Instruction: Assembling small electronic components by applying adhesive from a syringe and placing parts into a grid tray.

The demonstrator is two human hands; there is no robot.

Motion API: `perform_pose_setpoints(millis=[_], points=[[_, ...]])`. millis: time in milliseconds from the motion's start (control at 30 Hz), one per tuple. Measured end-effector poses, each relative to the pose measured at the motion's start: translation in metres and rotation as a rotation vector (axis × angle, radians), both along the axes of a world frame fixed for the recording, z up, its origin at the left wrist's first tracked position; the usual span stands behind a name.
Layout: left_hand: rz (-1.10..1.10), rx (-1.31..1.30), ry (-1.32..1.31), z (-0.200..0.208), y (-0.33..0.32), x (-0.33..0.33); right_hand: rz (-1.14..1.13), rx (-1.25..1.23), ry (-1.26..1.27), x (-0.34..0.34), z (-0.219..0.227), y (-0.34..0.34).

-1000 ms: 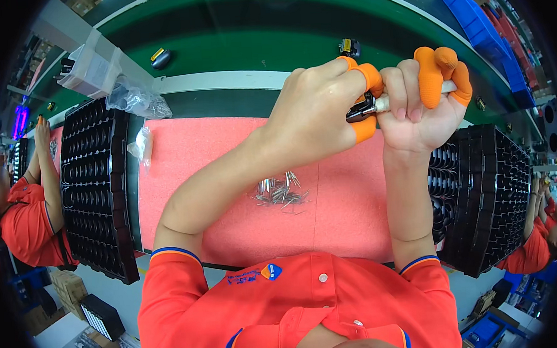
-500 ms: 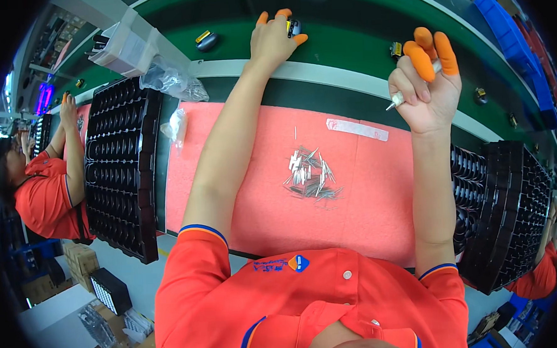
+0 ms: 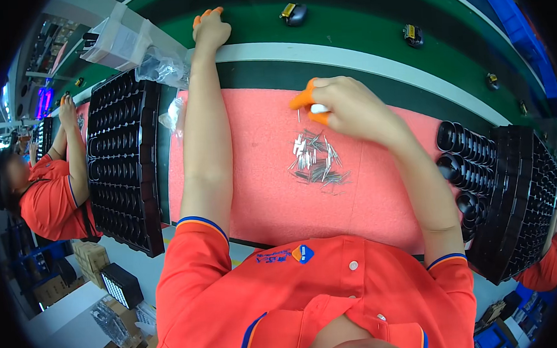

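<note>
Whatever lies under the left hand (image 3: 212,31) is hidden.

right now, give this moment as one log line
left hand over green belt, grip hidden | right hand holding white tool over pink mat | metal pins piled on mat

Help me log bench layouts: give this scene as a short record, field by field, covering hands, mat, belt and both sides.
left hand: out at the green belt, orange covers on its fingers; any grasp hidden
right hand: above the pink mat, holding a white object, orange-covered fingertips close to one thin pin
mat: loose pile of metal pins
belt: dark rounded devices with yellow parts, spaced apart
left of mat: black ridged tray, clear plastic bag
right of mat: black trays
</note>
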State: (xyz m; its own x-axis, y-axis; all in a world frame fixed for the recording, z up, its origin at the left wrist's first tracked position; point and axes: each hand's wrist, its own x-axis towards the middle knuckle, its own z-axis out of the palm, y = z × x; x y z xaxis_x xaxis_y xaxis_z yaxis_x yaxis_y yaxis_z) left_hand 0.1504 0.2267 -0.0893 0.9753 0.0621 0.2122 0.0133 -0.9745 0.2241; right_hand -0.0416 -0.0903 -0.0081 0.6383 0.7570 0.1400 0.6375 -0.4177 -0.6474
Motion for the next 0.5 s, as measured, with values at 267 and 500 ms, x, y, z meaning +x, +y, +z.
perform_pose_setpoints(millis=[267,500], points=[[0.047,-0.119,-0.250,0.029,-0.051,-0.023,0.113,-0.323,-0.335,-0.012,-0.012,0.020],[-0.255,-0.492,-0.481,0.091,-0.143,-0.069,0.019,-0.218,-0.187,-0.006,-0.009,0.006]])
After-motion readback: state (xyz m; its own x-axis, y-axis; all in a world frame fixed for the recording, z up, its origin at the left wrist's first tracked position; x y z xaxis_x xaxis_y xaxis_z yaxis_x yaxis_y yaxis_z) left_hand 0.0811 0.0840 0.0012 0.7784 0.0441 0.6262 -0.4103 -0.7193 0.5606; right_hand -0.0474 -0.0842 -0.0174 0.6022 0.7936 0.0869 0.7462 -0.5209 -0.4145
